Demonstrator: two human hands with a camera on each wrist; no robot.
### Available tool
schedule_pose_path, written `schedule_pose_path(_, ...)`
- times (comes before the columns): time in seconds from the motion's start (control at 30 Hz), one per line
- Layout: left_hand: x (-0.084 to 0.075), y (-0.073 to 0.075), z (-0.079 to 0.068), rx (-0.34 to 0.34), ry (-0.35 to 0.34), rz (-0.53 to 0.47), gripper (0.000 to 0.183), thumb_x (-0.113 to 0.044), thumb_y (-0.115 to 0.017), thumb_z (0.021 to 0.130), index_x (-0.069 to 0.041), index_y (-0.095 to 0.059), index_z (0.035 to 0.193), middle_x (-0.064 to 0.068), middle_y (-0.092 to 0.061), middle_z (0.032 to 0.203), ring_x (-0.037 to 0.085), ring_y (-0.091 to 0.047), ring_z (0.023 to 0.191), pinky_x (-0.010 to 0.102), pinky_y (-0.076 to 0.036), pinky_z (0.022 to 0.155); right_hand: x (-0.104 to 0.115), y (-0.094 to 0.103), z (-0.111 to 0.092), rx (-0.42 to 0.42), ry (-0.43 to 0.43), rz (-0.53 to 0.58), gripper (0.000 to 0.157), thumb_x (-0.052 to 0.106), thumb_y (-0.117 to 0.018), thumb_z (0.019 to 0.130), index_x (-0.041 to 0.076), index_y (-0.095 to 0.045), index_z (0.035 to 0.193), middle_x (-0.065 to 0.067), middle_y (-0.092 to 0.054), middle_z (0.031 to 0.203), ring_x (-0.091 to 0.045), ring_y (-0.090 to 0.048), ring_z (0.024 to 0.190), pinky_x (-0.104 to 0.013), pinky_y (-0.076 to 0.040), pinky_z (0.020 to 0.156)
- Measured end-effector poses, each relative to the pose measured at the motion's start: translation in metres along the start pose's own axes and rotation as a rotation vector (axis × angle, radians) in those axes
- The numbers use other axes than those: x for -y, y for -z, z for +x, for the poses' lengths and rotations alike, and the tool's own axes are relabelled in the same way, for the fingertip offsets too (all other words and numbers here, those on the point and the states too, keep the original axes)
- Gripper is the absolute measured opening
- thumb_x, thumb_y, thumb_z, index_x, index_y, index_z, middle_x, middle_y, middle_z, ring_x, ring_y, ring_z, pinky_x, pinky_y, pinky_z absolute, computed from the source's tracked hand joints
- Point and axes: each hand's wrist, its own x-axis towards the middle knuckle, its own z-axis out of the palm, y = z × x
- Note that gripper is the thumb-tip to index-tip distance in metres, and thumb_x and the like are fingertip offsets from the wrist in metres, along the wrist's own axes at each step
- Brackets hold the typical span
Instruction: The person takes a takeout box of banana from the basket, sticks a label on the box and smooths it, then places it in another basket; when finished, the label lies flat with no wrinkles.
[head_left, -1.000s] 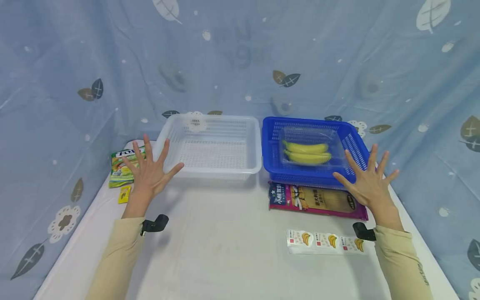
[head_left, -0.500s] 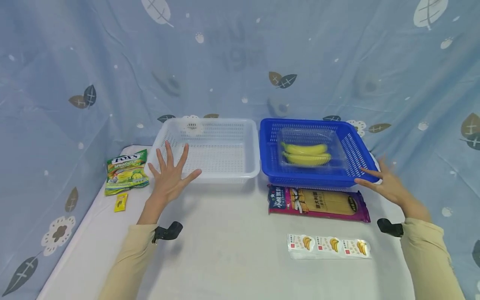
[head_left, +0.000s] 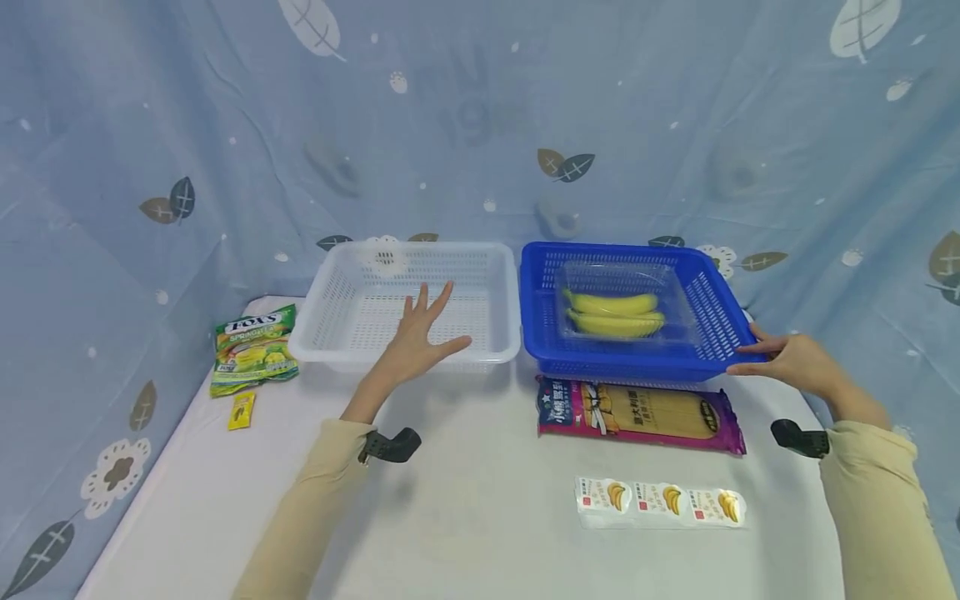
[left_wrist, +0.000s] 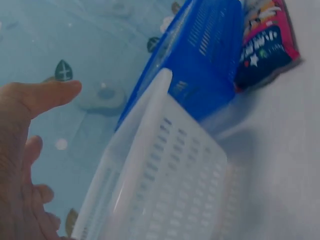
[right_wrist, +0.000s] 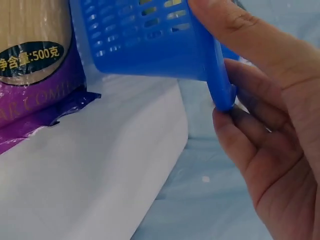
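Far left on the desk [head_left: 465, 500] I see a green candy bag [head_left: 253, 348] and a small yellow sachet [head_left: 241, 410] below it. Next, my left hand [head_left: 422, 337] hovers with fingers spread flat over the near rim of the white perforated plastic basket [head_left: 360, 279]. Right beside it sits the blue slotted basket [head_left: 720, 308], with a clear box of bananas [head_left: 613, 310] inside. A glossy purple noodle packet [head_left: 641, 410] lies just in front, a strip of banana stickers [head_left: 660, 502] nearer me. My right hand [head_left: 787, 362] pinches the blue basket's right rim, thumb on top, fingers beneath.
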Motion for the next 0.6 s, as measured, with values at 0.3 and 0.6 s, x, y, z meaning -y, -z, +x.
schedule_pose_path(0.3,-0.026,-0.02,0.033,-0.012,-0.052,-0.277,0.076,-0.04,-0.072,0.085,-0.029,-0.033,0.149,0.003,-0.031,0.154,0.03,-0.031,0.139,0.048,-0.032,0.109,-0.004,0.005,0.006,0.016,-0.088,-0.045,0.076,0.055,-0.074,0.076,-0.01,-0.063,0.114,-0.033,-0.028,0.141,-0.057,-0.036,0.119,-0.06,-0.042,0.082)
schedule_pose_path(0.6,-0.056,-0.053,0.057,0.023,0.0,-0.531,0.061,-0.032,-0.074,0.085,-0.027,-0.049,0.141,-0.002,-0.045,0.146,0.022,-0.044,0.132,0.038,-0.04,0.104,-0.007,0.005,0.008,-0.028,-0.072,-0.084,0.068,0.054,-0.078,0.072,-0.008,-0.071,0.099,-0.038,-0.057,0.114,-0.032,-0.048,0.083,-0.039,-0.038,0.064)
